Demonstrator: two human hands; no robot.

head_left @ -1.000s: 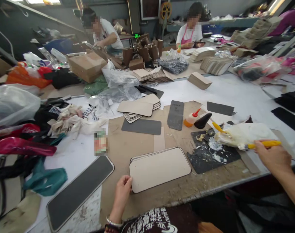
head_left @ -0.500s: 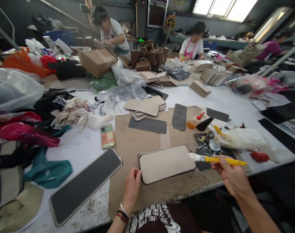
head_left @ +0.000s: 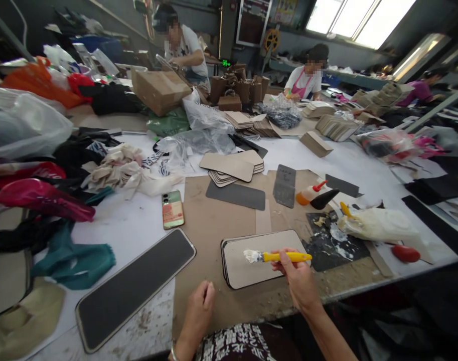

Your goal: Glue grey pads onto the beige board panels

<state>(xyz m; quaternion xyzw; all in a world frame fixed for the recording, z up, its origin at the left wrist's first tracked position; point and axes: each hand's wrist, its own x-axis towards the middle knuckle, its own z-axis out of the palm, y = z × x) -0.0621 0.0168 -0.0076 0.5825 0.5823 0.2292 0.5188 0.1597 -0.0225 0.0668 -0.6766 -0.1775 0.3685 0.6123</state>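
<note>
Head view, lower right of centre: my right hand (head_left: 300, 281) is closed around the yellow-handled brush (head_left: 283, 257), its white-coated bristles over the beige panel (head_left: 247, 275) at the top of a small stack; whether they touch it I cannot tell. My left hand (head_left: 201, 305), at lower centre, is curled into a loose fist with nothing visible in it, just beside the stack's left end. Under the stack lies a brown sheet (head_left: 209, 220). To the lower left, a long dark panel (head_left: 136, 291) lies aslant, with a phone (head_left: 173, 210) just above its far end. Right of centre are a smeared black sheet (head_left: 319, 259), a whitish container (head_left: 383, 224) and a red-tipped bottle (head_left: 307, 194). Higher up, a cardboard box (head_left: 161, 90) sits at upper left, and a person in a pink apron (head_left: 303, 82) works at upper right
</note>
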